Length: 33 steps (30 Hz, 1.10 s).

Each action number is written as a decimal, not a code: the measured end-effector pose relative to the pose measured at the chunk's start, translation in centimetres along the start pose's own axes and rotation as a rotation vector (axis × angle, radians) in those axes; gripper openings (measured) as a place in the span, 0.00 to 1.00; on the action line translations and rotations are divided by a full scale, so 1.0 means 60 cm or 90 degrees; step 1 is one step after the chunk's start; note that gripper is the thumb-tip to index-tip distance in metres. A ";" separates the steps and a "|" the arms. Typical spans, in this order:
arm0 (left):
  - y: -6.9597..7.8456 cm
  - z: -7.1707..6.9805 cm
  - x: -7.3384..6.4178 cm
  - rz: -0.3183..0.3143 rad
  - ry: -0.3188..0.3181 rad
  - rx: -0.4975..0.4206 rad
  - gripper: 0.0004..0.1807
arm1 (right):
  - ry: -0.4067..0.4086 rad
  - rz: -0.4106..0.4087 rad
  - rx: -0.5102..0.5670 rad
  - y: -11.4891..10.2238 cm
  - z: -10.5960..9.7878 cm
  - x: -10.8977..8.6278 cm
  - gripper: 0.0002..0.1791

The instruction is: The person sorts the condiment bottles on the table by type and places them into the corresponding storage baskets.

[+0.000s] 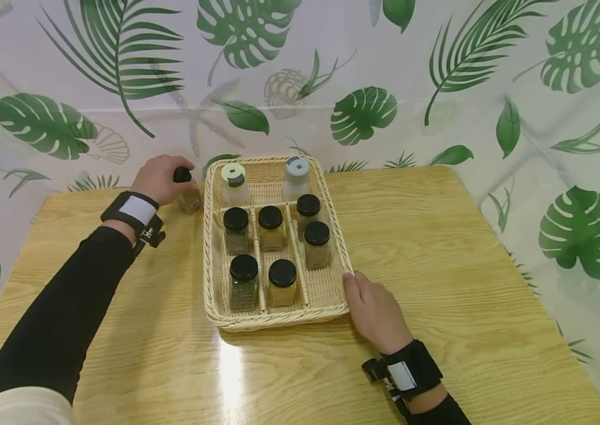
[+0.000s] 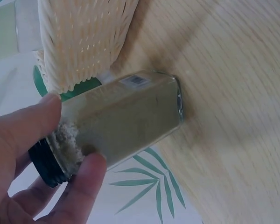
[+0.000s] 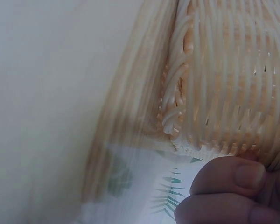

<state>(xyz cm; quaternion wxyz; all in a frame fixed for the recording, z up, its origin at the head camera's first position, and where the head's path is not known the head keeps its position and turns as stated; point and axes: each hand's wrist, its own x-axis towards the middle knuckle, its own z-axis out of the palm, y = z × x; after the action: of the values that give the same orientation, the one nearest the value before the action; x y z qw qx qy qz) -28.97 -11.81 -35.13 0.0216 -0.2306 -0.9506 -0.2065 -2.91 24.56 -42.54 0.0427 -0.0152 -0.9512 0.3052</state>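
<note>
My left hand (image 1: 161, 177) is at the back left of the table, just outside the wicker basket (image 1: 273, 320). Its fingers and thumb grip a square glass spice jar (image 2: 126, 112) near the black lid. Greyish-brown powder fills most of the jar, and its base is close over the wood in the left wrist view. At the basket's front right corner, my right hand (image 1: 379, 310) holds the rim, the thumb on top. Several black-lidded spice jars, such as one of green flakes (image 1: 243, 289) and one of yellow powder (image 1: 282, 289), stand upright in the front compartments.
The undivided back compartment holds a bottle with a pale yellow-green top (image 1: 235, 177) and one with a grey-white top (image 1: 297, 174). Wicker dividers (image 1: 261, 274) split the front into three columns. Leaf-patterned cloth (image 1: 310, 59) hangs behind the wooden table (image 1: 427, 236).
</note>
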 end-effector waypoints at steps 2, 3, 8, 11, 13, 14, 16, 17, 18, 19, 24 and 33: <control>0.000 0.000 0.000 0.003 0.001 0.003 0.24 | 0.000 0.000 0.000 0.000 -0.001 0.000 0.29; 0.000 0.000 0.001 0.004 0.003 0.006 0.23 | 0.000 0.001 0.001 0.000 -0.001 0.000 0.29; 0.001 -0.002 -0.006 0.000 0.009 0.014 0.24 | -0.001 0.000 0.003 -0.003 0.000 -0.001 0.29; 0.003 -0.005 -0.012 -0.001 0.012 0.016 0.24 | 0.001 0.001 0.001 -0.004 0.000 -0.001 0.29; 0.005 -0.008 -0.015 0.003 0.018 0.019 0.23 | 0.001 0.000 0.000 -0.003 0.001 -0.001 0.29; 0.006 -0.010 -0.016 0.006 0.021 0.021 0.23 | 0.002 0.000 -0.001 -0.002 0.001 -0.001 0.29; 0.010 -0.014 -0.018 0.013 0.027 0.023 0.23 | 0.002 0.000 -0.001 -0.001 0.001 0.000 0.29; 0.011 -0.016 -0.019 0.017 0.030 0.024 0.23 | 0.003 0.001 -0.001 0.000 0.001 0.000 0.29; 0.013 -0.018 -0.019 0.021 0.032 0.024 0.23 | 0.004 0.002 -0.002 0.001 0.001 0.000 0.29; 0.015 -0.021 -0.020 0.025 0.035 0.024 0.23 | 0.004 0.002 -0.002 0.001 0.001 0.000 0.29; 0.028 -0.035 -0.026 0.038 0.043 0.020 0.22 | 0.003 0.007 -0.003 0.000 -0.001 0.000 0.29; 0.055 -0.074 -0.045 0.054 0.059 0.009 0.23 | 0.000 0.011 -0.001 -0.001 0.001 0.000 0.30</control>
<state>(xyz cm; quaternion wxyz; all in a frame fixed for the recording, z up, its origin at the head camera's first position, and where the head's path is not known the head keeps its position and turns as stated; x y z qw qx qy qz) -25.30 -12.12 -30.16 0.0764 -0.2608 -0.9394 -0.2089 -2.93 24.47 -42.52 0.0398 -0.0236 -0.9512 0.3050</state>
